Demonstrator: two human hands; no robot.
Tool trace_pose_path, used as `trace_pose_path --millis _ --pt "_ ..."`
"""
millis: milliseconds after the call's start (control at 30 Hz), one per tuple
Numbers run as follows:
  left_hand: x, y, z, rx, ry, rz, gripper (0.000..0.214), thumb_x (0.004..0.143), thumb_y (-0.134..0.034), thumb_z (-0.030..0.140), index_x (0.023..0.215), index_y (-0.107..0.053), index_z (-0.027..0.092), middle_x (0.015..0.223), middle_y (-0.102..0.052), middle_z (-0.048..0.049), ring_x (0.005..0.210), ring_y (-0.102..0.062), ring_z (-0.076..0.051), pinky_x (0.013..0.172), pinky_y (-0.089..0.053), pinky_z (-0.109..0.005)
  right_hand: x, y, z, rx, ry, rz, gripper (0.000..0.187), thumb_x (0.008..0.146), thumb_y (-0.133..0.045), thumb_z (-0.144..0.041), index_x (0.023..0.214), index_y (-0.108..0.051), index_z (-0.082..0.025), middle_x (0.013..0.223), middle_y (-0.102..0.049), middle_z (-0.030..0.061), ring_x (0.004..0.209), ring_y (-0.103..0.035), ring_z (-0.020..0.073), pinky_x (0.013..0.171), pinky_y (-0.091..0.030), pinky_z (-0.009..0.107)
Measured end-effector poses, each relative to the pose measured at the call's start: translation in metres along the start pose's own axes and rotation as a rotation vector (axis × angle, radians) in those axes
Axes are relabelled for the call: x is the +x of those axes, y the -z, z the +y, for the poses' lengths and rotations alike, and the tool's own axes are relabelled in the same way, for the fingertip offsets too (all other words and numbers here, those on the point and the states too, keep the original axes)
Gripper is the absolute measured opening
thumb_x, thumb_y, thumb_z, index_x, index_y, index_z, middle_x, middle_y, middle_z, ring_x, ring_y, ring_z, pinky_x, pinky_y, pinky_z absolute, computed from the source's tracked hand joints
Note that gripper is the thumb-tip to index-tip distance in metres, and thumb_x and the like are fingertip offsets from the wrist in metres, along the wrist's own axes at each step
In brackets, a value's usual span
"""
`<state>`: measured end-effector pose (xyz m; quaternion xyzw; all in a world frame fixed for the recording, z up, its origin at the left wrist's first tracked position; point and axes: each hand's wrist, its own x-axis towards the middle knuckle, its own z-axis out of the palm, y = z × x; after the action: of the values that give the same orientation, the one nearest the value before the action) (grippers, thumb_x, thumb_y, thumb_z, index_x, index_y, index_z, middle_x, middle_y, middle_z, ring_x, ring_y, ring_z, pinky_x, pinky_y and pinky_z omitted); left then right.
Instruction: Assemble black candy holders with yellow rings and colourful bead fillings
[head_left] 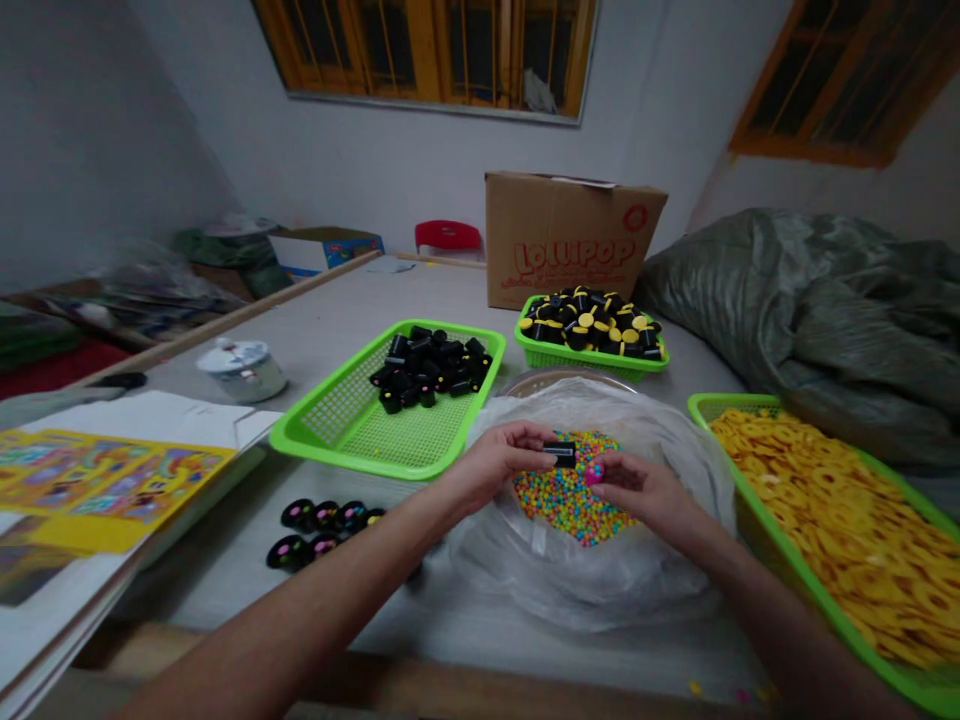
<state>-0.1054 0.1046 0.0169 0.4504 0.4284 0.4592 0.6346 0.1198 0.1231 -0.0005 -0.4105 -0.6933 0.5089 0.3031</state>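
Observation:
My left hand pinches a small black cylinder between its fingertips, above a heap of tiny multicoloured candy beads. My right hand holds a small pink piece close to the cylinder's end. The beads lie inside a clear plastic bag that rests in a round basin, mostly hidden by the bag. Left of the bag, several black capsules with pink tops stand on the table.
Green mesh trays hold black cylinders, black-and-yellow pieces and yellow rings. Printed card sheets, a white tub, a "Lollipop" cardboard box and a grey-green sack surround them.

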Motion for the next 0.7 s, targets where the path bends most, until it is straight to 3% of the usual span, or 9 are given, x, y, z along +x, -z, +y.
trace_pose_path --millis 100,300,500,700 --pt "0.005 -0.009 -0.004 -0.055 0.062 -0.098 0.029 0.056 -0.075 0.01 0.082 -0.065 0.016 0.078 -0.066 -0.001 0.07 -0.06 -0.012 0.073 -0.048 -0.028 -0.001 0.003 -0.005 -0.012 0.032 -0.009 0.026 0.073 -0.067 -0.035 0.092 -0.063 -0.019 0.091 -0.069 0.0035 0.087 -0.064 0.0173 0.084 -0.049 0.035" --pt "0.013 -0.024 -0.005 0.065 0.047 -0.255 0.04 0.059 -0.077 0.016 0.097 -0.066 0.019 0.083 -0.065 0.0002 0.07 -0.059 -0.012 0.073 -0.049 -0.029 -0.007 0.007 -0.01 -0.128 0.072 -0.018 0.024 0.075 -0.065 -0.033 0.095 -0.065 -0.02 0.094 -0.07 0.0032 0.088 -0.064 0.0181 0.085 -0.05 0.035" --pt "0.019 -0.024 -0.01 0.426 -0.133 -0.185 0.031 0.06 -0.075 0.021 0.091 -0.069 0.02 0.08 -0.065 0.0009 0.075 -0.058 -0.015 0.074 -0.046 -0.028 -0.011 0.015 -0.014 -0.289 0.099 0.043 0.02 0.077 -0.062 -0.032 0.094 -0.065 -0.021 0.091 -0.069 0.0022 0.085 -0.064 0.0175 0.082 -0.05 0.035" --pt "0.02 -0.026 -0.018 0.597 -0.196 -0.21 0.036 0.062 -0.072 0.019 0.097 -0.069 0.021 0.09 -0.069 -0.0008 0.087 -0.061 -0.019 0.08 -0.045 -0.029 -0.013 0.015 -0.021 -0.787 0.423 0.177 0.016 0.084 -0.054 -0.021 0.096 -0.064 -0.021 0.095 -0.066 0.0054 0.092 -0.058 0.0209 0.083 -0.046 0.038"
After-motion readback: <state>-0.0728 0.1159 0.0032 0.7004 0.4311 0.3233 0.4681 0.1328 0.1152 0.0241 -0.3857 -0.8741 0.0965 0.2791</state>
